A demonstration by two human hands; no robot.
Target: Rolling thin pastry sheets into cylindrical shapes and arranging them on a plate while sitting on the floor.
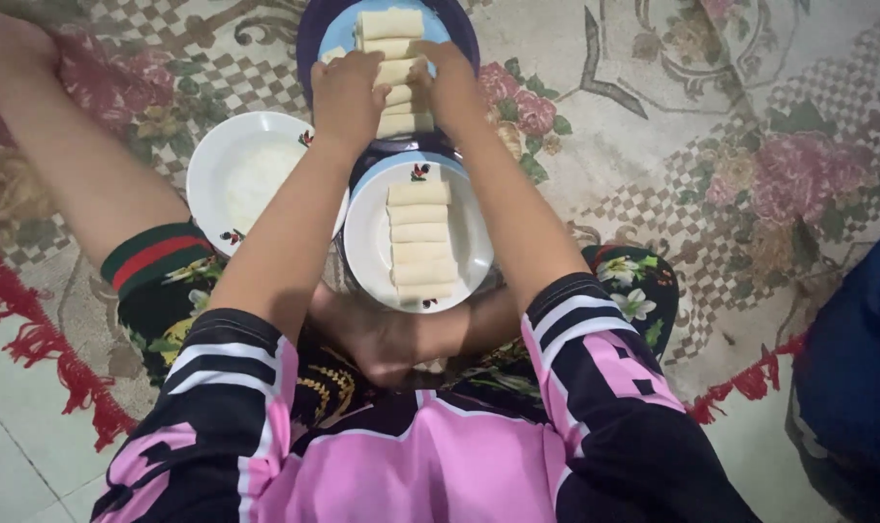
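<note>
Beyond the near white plate (370,242) of rolls, your left hand (346,92) and right hand (447,82) reach out with arms straight, fingers curled around one pale roll (398,71) on the far blue plate (335,34), white bowl (217,160) left of the near plate.

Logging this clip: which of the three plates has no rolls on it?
The left plate, white, holding only something white and flat. The near plate carries a row of rolls; the far plate, under both hands, carries another.
</note>
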